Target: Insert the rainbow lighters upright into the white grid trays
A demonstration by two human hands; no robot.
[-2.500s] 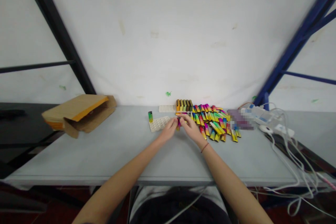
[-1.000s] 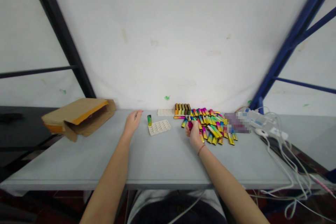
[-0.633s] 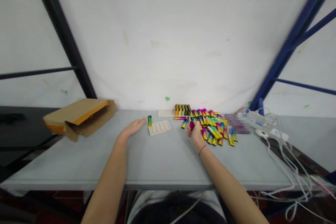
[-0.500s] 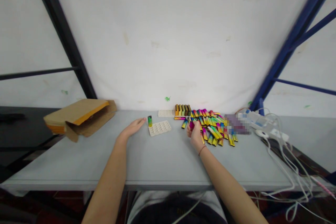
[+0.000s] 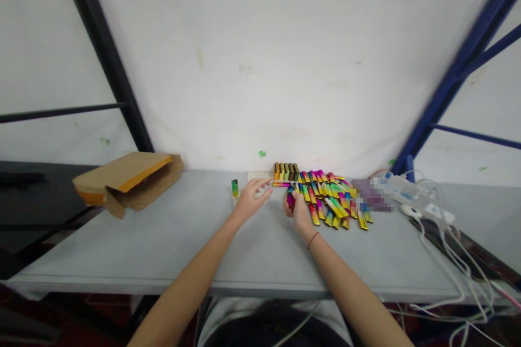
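My right hand (image 5: 300, 212) is closed on a shiny purple lighter (image 5: 290, 199) at the left edge of a loose pile of rainbow metallic lighters (image 5: 334, 207). My left hand (image 5: 250, 200) is open, its fingers spread over a pale tray with round pockets (image 5: 235, 202), hiding most of it. One green and yellow lighter (image 5: 235, 188) stands upright in that tray's left corner. Behind my hands, a block of upright lighters (image 5: 286, 172) with dark tops stands close together near the wall. A second pale tray (image 5: 259, 175) lies to its left.
An opened cardboard box (image 5: 126, 181) lies on the left of the grey table (image 5: 171, 249). At the right are a power strip (image 5: 407, 192) and tangled white cables (image 5: 459, 260). A blurred purple patch (image 5: 372, 195) borders the pile. The wall rises directly behind the table.
My left hand has moved right, from beside the pocketed tray to over it. My right hand has shifted slightly left with the purple lighter. The view has turned a little.
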